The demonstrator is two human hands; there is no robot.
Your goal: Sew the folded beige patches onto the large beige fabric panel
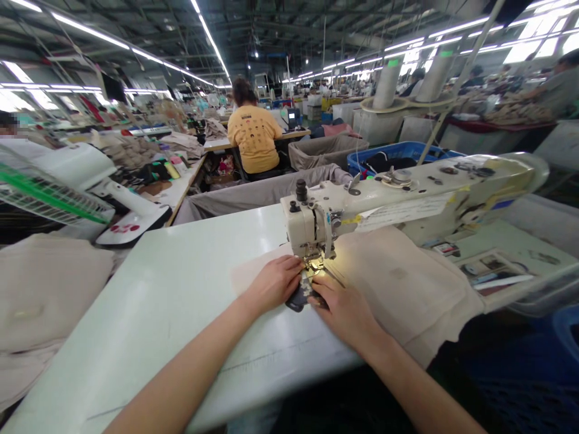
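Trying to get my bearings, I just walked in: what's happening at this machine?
A person works at an industrial sewing machine on a white table. The left hand and the right hand lie flat by the presser foot, holding down a small dark piece under the machine's light. Beige fabric spreads to the right beneath the machine arm. A stack of beige cloth lies at the far left, and a person in a yellow shirt sits further back, facing away.

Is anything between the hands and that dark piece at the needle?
Nothing visible: the left hand and right hand both already touch the dark piece, just in front of the machine, beside the cloth.
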